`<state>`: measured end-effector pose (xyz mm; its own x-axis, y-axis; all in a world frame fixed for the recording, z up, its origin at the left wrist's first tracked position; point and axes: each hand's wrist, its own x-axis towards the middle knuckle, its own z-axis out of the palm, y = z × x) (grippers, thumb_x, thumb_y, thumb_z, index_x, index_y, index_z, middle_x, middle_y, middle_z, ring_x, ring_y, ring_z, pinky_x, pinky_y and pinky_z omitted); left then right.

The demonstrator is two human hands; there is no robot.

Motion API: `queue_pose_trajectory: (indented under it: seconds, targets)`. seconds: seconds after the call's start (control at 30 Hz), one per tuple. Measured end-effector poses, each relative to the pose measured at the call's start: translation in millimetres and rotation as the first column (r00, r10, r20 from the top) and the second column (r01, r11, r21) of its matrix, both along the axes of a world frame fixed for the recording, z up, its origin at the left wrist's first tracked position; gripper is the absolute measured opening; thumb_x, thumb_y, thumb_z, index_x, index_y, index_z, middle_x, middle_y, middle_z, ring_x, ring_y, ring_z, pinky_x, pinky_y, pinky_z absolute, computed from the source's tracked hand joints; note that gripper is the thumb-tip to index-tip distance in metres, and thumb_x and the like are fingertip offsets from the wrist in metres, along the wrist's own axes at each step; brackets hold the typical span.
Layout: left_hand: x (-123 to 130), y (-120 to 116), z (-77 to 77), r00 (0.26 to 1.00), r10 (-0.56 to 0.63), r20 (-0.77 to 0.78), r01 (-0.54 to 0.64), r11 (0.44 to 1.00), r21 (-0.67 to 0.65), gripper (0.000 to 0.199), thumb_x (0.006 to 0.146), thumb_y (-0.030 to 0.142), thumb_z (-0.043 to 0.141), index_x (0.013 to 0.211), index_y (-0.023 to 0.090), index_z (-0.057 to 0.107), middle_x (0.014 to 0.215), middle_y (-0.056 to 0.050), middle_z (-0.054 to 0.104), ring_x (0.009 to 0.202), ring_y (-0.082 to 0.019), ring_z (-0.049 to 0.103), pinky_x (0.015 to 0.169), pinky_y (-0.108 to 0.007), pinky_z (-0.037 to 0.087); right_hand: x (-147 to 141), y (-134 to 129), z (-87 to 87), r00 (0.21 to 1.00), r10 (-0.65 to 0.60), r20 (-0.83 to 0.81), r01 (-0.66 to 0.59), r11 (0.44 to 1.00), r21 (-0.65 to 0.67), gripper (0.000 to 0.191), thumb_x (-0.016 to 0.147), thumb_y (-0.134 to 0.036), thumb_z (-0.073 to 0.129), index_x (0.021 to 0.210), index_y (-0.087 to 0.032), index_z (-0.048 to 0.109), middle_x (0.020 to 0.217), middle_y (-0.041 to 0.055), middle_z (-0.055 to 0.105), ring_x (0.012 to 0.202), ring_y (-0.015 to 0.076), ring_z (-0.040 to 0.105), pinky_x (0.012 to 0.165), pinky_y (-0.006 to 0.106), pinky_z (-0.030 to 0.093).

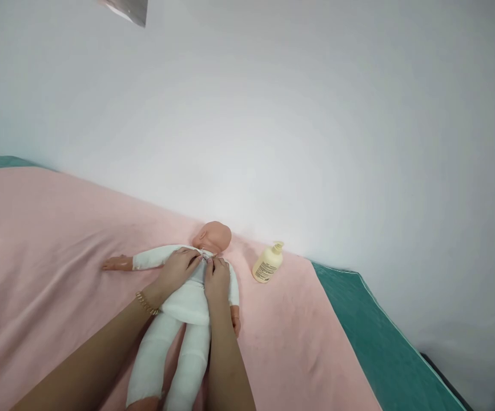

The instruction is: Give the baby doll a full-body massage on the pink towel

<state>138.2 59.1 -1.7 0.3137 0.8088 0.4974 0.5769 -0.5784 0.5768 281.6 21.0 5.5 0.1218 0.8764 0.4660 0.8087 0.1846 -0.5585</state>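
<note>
A baby doll (190,302) in a white cloth body lies on its back on a pink cloth, its bare head at the far end near the wall. At the doll's upper chest, just below the neck, my left hand (180,269) and my right hand (217,277) are close together. The fingers of both are bent in, and they seem to pinch thin string or fabric at the neckline, too small to make out. A bracelet circles my left wrist. Right of the doll, a pale yellow pump bottle (268,264) stands on the cloth.
The wrinkled pink cloth (290,331) covers most of the surface. Under it, a green mat (371,319) shows at the right and at the far left. A pale wall (273,125) rises behind the doll. Something silvery (131,8) hangs at the top left.
</note>
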Motion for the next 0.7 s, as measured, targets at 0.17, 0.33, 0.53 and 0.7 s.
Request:
queue_pose_trajectory:
  seconds: [0.17,0.33,0.53,0.7]
  targets:
    - [0.4,-1.7,-0.2,1.0,0.017,0.01,-0.018,0.999,0.036,0.037,0.097,0.037,0.038,0.094,0.018,0.069,0.105,-0.011,0.073,0.101,-0.029,0.064,0.094,-0.043,0.045,0.4,-0.9,-1.0,1.0,-0.001,-0.022,0.001,1.0,0.029,0.029,0.097,-0.019,0.041,0.099,-0.016,0.07,0.1,0.0108,0.07,0.098,0.0244,0.059,0.089,0.034,0.042]
    - [0.3,-2.2,-2.9,0.999,0.027,0.029,-0.03,0.997,0.077,0.037,0.098,0.038,0.037,0.099,0.019,0.069,0.109,-0.01,0.072,0.104,-0.028,0.063,0.094,-0.043,0.045,0.4,-2.8,-2.0,0.995,0.048,-0.093,-0.041,0.996,0.079,0.027,0.095,-0.018,0.045,0.11,-0.017,0.068,0.11,0.0097,0.068,0.106,0.0234,0.057,0.095,0.035,0.042]
    - [0.2,2.7,-4.8,1.0,0.026,-0.005,-0.026,0.999,0.035,0.036,0.096,0.039,0.039,0.096,0.019,0.069,0.105,-0.01,0.073,0.102,-0.029,0.063,0.095,-0.044,0.045,-0.5,-1.3,-1.2,0.999,0.044,-0.024,-0.043,0.999,0.013,0.027,0.097,-0.021,0.046,0.107,-0.018,0.071,0.109,0.0092,0.069,0.108,0.0259,0.056,0.096,0.038,0.041]
    - [0.8,0.9,-3.5,1.0,0.007,0.025,-0.008,1.0,0.013,0.035,0.096,0.04,0.04,0.097,0.019,0.068,0.102,-0.01,0.073,0.102,-0.029,0.062,0.095,-0.044,0.045,-0.2,-1.6,-0.2,0.999,0.03,0.019,-0.03,1.0,-0.001,0.027,0.097,-0.022,0.046,0.105,-0.019,0.072,0.107,0.0094,0.069,0.105,0.0258,0.057,0.093,0.038,0.042]
